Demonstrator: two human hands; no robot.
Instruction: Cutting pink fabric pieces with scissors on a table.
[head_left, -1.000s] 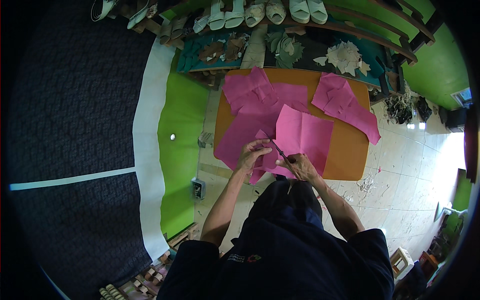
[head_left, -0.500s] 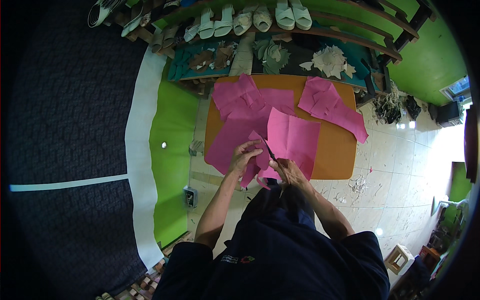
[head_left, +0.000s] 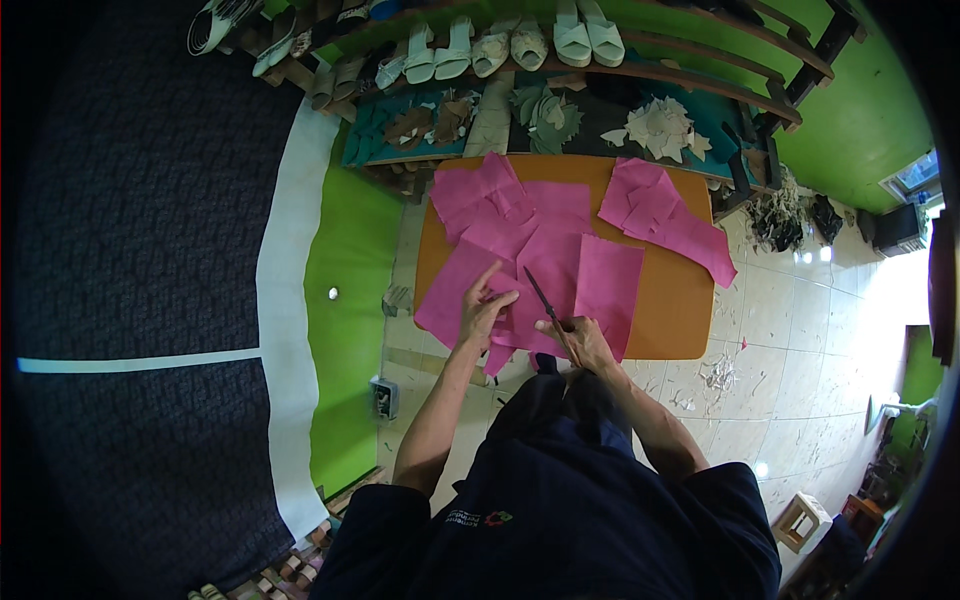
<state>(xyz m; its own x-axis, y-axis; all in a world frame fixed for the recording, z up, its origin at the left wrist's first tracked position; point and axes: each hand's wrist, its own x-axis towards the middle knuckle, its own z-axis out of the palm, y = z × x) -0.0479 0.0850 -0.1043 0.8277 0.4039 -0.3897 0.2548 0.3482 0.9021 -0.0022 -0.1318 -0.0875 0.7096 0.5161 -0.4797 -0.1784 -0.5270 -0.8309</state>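
Gripping slim dark scissors (head_left: 539, 290), the right hand (head_left: 589, 344) points them across pink fabric-like sheets (head_left: 556, 212) on the rounded orange-brown bench (head_left: 678, 300); the left hand (head_left: 481, 315), fingers parted, is near the blades.

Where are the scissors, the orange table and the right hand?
Scissors (head_left: 541, 294), head view: on the blades.
Orange table (head_left: 678, 300), head view: bare top, right side.
Right hand (head_left: 592, 345), head view: back of hand.
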